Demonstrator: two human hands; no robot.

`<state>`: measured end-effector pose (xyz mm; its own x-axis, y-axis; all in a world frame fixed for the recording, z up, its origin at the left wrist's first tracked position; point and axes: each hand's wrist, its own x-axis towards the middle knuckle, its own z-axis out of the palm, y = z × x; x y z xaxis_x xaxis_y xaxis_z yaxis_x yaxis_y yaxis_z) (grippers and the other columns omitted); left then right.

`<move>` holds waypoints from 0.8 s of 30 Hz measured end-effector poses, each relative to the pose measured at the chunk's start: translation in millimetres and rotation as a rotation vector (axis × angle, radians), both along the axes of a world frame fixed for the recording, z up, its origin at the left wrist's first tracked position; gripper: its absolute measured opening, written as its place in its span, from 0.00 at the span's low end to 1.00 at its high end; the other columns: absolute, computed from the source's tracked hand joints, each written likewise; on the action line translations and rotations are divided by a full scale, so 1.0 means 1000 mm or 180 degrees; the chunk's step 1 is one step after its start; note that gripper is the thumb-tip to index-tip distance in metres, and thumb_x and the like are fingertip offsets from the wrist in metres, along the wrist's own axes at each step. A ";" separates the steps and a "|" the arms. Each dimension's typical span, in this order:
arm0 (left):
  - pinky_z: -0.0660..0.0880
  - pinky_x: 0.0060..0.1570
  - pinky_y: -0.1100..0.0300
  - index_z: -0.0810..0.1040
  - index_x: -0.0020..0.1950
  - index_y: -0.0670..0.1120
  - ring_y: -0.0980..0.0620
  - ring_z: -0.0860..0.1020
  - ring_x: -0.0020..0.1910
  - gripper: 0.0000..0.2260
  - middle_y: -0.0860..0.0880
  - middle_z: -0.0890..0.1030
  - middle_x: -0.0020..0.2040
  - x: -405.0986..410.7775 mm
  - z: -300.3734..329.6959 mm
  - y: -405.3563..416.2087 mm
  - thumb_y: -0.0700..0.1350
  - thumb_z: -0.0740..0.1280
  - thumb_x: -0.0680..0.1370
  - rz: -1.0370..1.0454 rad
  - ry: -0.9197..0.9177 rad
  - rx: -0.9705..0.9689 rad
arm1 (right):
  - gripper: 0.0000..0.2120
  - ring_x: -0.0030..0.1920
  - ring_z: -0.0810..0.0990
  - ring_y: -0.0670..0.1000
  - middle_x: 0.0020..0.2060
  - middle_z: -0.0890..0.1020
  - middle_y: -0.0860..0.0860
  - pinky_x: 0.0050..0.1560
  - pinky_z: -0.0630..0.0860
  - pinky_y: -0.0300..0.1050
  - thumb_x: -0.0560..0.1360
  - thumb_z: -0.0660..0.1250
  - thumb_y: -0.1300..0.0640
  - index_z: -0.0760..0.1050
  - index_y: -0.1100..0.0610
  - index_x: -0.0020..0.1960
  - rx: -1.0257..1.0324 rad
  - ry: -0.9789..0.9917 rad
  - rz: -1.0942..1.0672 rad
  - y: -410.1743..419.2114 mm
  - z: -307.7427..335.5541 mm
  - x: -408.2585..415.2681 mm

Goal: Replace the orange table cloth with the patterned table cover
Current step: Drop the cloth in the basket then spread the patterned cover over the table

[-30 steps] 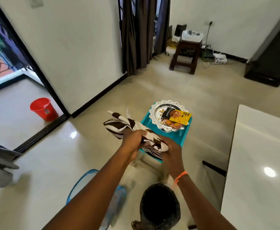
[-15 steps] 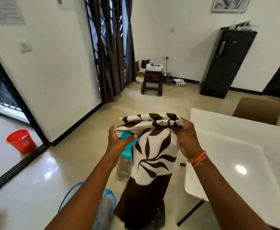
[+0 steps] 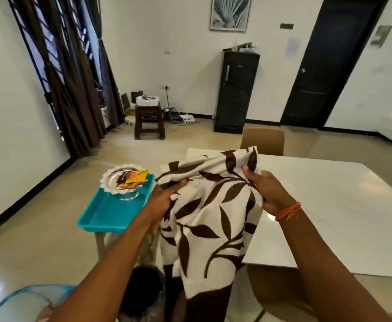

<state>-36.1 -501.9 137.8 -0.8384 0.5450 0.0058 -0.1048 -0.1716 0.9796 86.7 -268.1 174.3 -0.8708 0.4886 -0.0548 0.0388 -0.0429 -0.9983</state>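
The patterned table cover (image 3: 211,212), cream with brown leaves, hangs partly unfolded in front of me over the near left corner of the bare white table (image 3: 334,205). My left hand (image 3: 164,198) grips its left side, and my right hand (image 3: 267,189), with an orange thread on the wrist, pinches its upper right edge. The cover's lower brown part drops below the table edge. No orange table cloth is in view.
A teal tray (image 3: 106,214) on a stool to my left carries a glass dish (image 3: 125,182) with snack packets. A tan chair (image 3: 263,140) stands behind the table, another near my right. A blue mesh bin (image 3: 27,300) and a dark round object (image 3: 144,289) lie at bottom left.
I have lifted the cover from the stool up to table height and turned toward the table. The cover has opened wider between my hands, which have moved apart.
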 end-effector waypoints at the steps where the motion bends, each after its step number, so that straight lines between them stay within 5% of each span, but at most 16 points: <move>1: 0.75 0.61 0.49 0.82 0.58 0.50 0.46 0.81 0.59 0.11 0.48 0.84 0.56 0.009 0.010 0.016 0.47 0.71 0.76 0.0014 0.0105 -0.0009 | 0.21 0.51 0.83 0.60 0.48 0.84 0.61 0.53 0.80 0.53 0.75 0.67 0.45 0.80 0.64 0.55 0.0171 -0.0132 -0.0125 0.015 0.001 0.008; 4: 0.76 0.62 0.53 0.82 0.59 0.52 0.53 0.81 0.58 0.10 0.53 0.84 0.55 0.038 0.030 0.067 0.46 0.68 0.78 -0.0041 0.0327 -0.0091 | 0.18 0.42 0.82 0.56 0.39 0.84 0.57 0.40 0.78 0.44 0.77 0.66 0.46 0.81 0.62 0.45 0.0660 -0.0271 -0.0364 0.060 0.007 0.025; 9: 0.77 0.60 0.47 0.82 0.59 0.48 0.46 0.82 0.56 0.11 0.46 0.85 0.55 0.052 0.069 0.126 0.50 0.68 0.79 0.0044 -0.0163 0.0179 | 0.21 0.43 0.84 0.58 0.43 0.85 0.60 0.45 0.81 0.51 0.75 0.68 0.46 0.80 0.65 0.50 0.1018 -0.0123 -0.0451 0.122 0.052 0.013; 12: 0.82 0.48 0.54 0.81 0.59 0.43 0.45 0.84 0.51 0.14 0.43 0.85 0.52 0.033 0.107 0.155 0.50 0.67 0.79 0.0056 -0.0242 0.0353 | 0.22 0.40 0.84 0.53 0.40 0.84 0.55 0.42 0.79 0.47 0.73 0.68 0.40 0.80 0.61 0.47 0.1428 -0.0085 -0.0554 0.152 0.085 -0.010; 16: 0.80 0.36 0.61 0.81 0.53 0.44 0.50 0.85 0.41 0.10 0.46 0.86 0.43 -0.009 0.135 0.198 0.49 0.65 0.81 -0.0194 -0.0224 0.0369 | 0.16 0.34 0.77 0.48 0.34 0.78 0.51 0.34 0.71 0.40 0.74 0.69 0.45 0.74 0.56 0.38 0.1850 -0.0402 -0.0580 0.194 0.115 -0.054; 20: 0.81 0.44 0.54 0.81 0.59 0.43 0.46 0.84 0.47 0.14 0.43 0.85 0.50 -0.081 0.107 0.236 0.50 0.64 0.81 -0.0315 -0.0531 0.0080 | 0.19 0.41 0.80 0.54 0.41 0.81 0.56 0.46 0.78 0.47 0.73 0.70 0.45 0.77 0.62 0.48 0.2128 -0.0651 -0.0724 0.241 0.104 -0.123; 24: 0.79 0.57 0.47 0.82 0.57 0.43 0.43 0.82 0.52 0.10 0.40 0.84 0.54 -0.172 0.046 0.267 0.46 0.66 0.80 -0.0263 -0.0555 -0.0533 | 0.19 0.46 0.78 0.53 0.46 0.80 0.54 0.49 0.74 0.48 0.75 0.68 0.44 0.76 0.60 0.54 0.2273 -0.1020 -0.0926 0.277 0.049 -0.203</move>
<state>-207.9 -234.5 183.5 -0.7714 0.5930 -0.2311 -0.2815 0.0077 0.9595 -116.6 8.6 222.9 -0.6995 0.7028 0.1298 0.4107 0.5439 -0.7318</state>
